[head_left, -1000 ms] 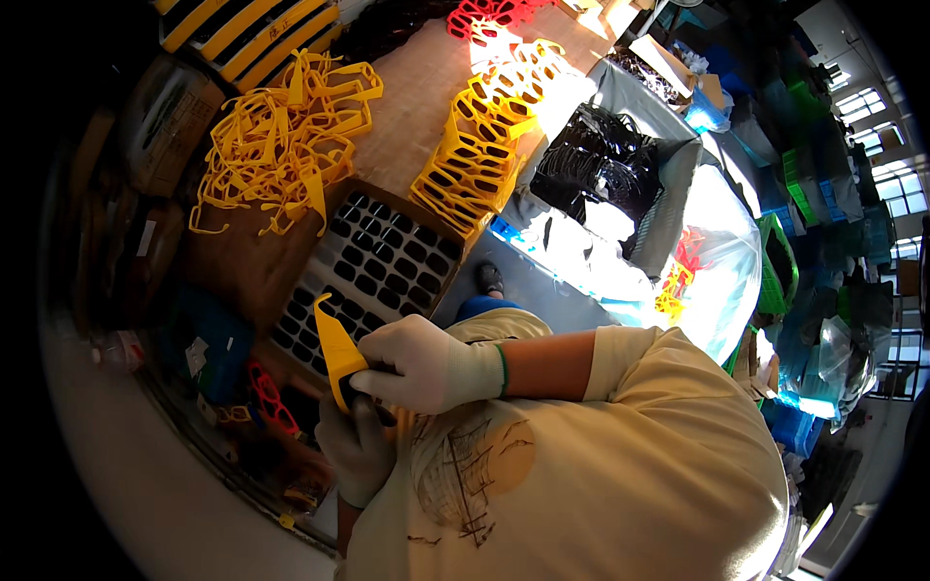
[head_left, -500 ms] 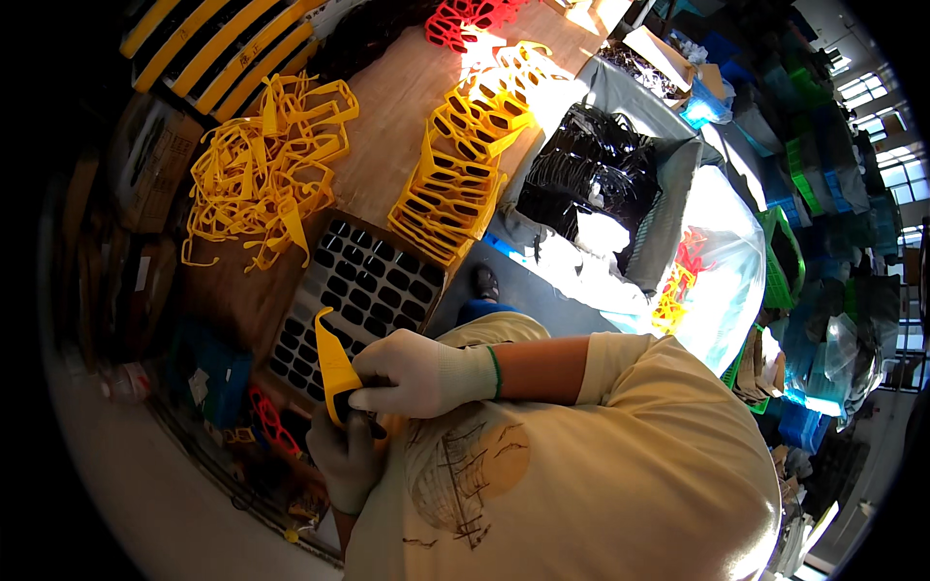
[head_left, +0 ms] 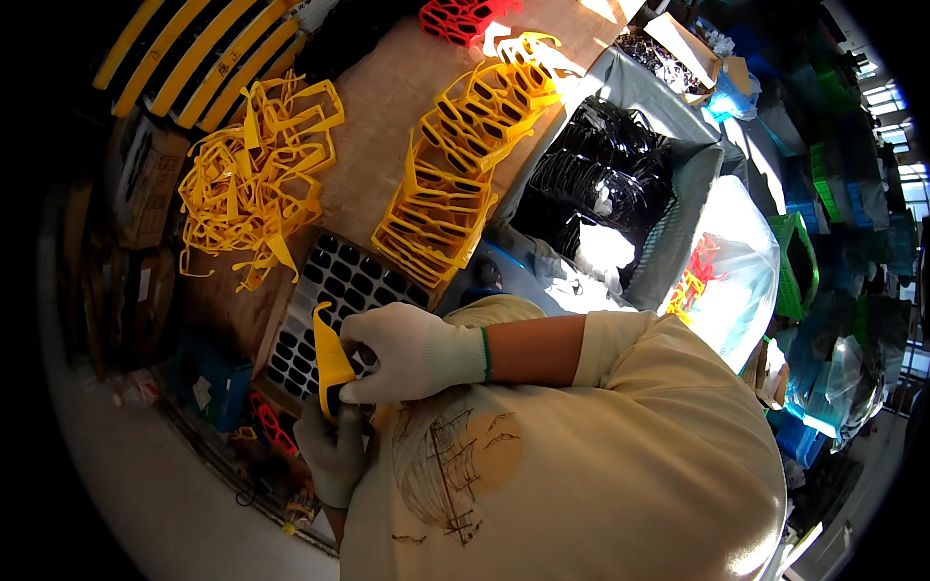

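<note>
A pair of yellow sunglasses (head_left: 333, 358) is held up in front of my shirt, one temple arm pointing upward. My right hand (head_left: 412, 351), in a white glove, pinches its rim from the right, with a dark lens beside the thumb. My left hand (head_left: 329, 455), also gloved and in shadow, grips the lower part from below; its fingertips are partly hidden. Just beyond the hands lies a tray of dark lenses (head_left: 334, 281) set out in rows.
A loose heap of yellow frames (head_left: 257, 174) lies on the wooden table (head_left: 363, 136). A row of yellow sunglasses (head_left: 446, 198) runs along its right side, with red sunglasses (head_left: 465, 19) at the far end. A grey-lined crate (head_left: 605, 184) of black glasses stands to the right.
My view has shifted slightly. Both hands stay together on the yellow sunglasses, and my right hand has turned a little around the rim.
</note>
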{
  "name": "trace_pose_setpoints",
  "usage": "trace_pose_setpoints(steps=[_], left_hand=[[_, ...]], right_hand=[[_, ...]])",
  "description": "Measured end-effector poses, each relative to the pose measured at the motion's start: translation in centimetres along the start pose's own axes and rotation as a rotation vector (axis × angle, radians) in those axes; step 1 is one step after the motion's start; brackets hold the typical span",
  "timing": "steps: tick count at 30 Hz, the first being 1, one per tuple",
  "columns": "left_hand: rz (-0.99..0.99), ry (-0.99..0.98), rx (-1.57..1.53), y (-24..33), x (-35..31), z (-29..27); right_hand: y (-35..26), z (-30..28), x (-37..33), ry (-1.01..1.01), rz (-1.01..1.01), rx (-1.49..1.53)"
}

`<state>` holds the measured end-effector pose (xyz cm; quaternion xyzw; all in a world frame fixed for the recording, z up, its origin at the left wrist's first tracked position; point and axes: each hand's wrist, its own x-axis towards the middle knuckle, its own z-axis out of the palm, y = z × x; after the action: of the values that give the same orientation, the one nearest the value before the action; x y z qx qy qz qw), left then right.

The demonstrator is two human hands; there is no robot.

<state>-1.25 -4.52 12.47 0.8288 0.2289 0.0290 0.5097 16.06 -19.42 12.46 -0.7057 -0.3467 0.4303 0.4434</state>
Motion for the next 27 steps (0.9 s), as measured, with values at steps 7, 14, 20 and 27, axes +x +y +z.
trace_pose_setpoints(steps=[7,14,20,27], left_hand=[[0.04,-0.086,0.178,1.9,1.8,0.8],[0.182,-0.195,0.284,1.5,2.7,0.7],[0.192,-0.16,0.282,2.6,2.7,1.0],[0.131,-0.176,0.221,1.9,1.9,0.5]], right_hand=[[2.9,-0.4,0.4,0.292,-0.291,-0.17],[4.0,-0.9,0.4,0.254,-0.376,-0.08],[4.2,-0.8,0.4,0.21,-0.376,-0.083],[3.9,0.4,0.6,0.189,-0.392,-0.084]])
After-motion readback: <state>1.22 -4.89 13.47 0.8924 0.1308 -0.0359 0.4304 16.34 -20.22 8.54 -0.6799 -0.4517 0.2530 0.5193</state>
